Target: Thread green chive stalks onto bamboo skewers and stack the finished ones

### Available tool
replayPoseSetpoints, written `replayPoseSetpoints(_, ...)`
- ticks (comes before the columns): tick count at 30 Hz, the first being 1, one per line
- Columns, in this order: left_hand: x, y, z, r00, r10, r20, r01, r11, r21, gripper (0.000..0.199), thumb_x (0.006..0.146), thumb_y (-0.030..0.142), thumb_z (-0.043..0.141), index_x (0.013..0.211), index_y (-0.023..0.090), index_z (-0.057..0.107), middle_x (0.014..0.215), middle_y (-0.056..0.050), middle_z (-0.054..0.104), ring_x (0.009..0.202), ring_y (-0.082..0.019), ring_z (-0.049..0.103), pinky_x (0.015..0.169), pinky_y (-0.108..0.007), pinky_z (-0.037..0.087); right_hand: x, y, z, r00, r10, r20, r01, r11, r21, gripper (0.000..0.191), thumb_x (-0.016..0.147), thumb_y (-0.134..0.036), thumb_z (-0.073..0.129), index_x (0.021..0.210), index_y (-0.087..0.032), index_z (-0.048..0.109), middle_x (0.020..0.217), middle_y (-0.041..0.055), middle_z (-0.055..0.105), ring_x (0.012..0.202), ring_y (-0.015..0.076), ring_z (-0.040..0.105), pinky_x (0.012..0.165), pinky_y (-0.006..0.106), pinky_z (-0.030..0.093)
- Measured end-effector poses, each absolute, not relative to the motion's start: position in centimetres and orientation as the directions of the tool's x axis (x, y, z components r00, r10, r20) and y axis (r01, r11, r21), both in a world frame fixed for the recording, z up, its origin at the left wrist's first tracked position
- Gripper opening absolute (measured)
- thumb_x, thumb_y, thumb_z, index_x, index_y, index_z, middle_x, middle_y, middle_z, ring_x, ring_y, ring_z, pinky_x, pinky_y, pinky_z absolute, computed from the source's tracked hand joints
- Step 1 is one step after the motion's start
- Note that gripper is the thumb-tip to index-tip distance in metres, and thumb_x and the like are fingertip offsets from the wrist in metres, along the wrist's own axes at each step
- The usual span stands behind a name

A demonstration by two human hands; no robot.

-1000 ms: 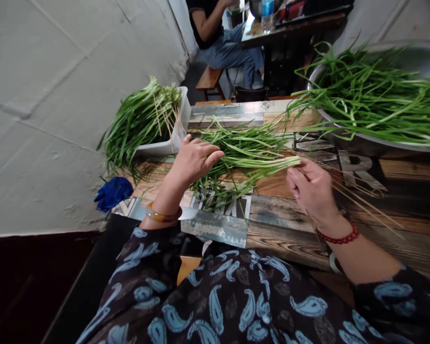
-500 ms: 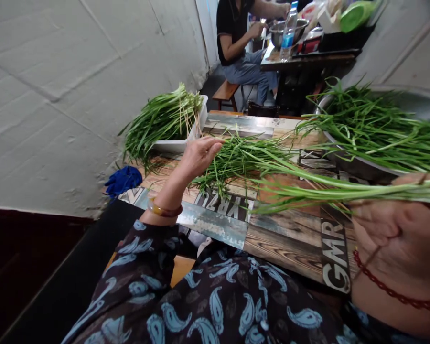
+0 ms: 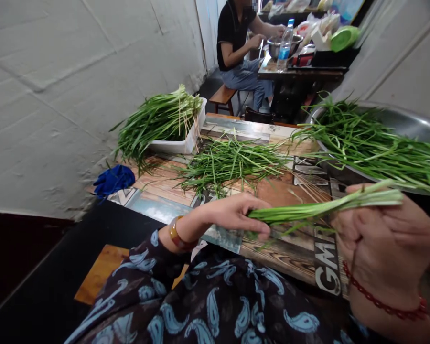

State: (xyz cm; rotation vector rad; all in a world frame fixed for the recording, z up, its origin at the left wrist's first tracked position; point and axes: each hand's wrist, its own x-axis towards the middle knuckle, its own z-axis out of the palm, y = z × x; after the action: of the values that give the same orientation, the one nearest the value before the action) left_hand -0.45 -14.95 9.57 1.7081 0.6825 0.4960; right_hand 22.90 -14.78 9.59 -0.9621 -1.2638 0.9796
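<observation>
Patchwork-wood table (image 3: 280,190): left hand (image 3: 238,212) has left the loose chives (image 3: 232,162), closing lightly around a chive bundle (image 3: 308,211); right hand (image 3: 389,234) grips its stems, fingers curled.

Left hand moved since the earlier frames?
Yes. Against the white tub, the left hand has shifted right and toward the wearer; the green bunch now lies between its thumb and fingers.

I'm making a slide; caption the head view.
Left hand and right hand hold green stalks above a patterned table.
</observation>
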Motion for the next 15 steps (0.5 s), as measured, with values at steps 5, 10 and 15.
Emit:
replayPoseSetpoints(5,-5.1,-14.6,9.6,0.446,0.893,-0.056,0.353,-0.117,0.928,0.028,0.088,0.041,0.060,0.091,0.014,0.067,0.059,0.001,0.060,0.048,-0.008,0.048,0.045,-0.020,0.037,21.1,-12.9,6.8,-0.096,0.992,0.081,-0.281,0.051,-0.958,0.014,0.081,-0.020,0.066,0.095,-0.022,0.066,0.051,-0.0080,0.041,0.035,0.0050,0.029,0.030,0.019,0.019)
replayPoseSetpoints(10,-10.0,-12.3,6.1,0.325,0.932,-0.161,0.720,-0.134,0.681,0.032,0.085,0.039,0.060,0.097,0.013,0.073,0.078,-0.003,0.071,0.067,-0.012,0.060,0.061,-0.021,0.045,17.4,-12.0,0.1,-0.375,0.905,-0.199,-0.229,-0.299,-0.926,0.027,0.079,-0.040,0.067,0.077,-0.018,0.050,0.055,-0.0089,0.044,0.038,0.0019,0.031,0.034,0.015,0.022)
replayPoseSetpoints(15,-10.8,-10.1,2.9,0.230,0.969,0.094,0.786,-0.241,0.569,0.027,0.089,0.033,0.056,0.099,0.015,0.074,0.096,-0.009,0.072,0.085,-0.016,0.065,0.079,-0.028,0.049,16.1,-11.7,-2.5,-0.425,0.881,-0.207,-0.093,-0.270,-0.958,0.031,0.081,-0.046,0.062,0.086,-0.017,0.052,0.054,-0.0090,0.047,0.037,0.0032,0.034,0.035,0.017,0.022)
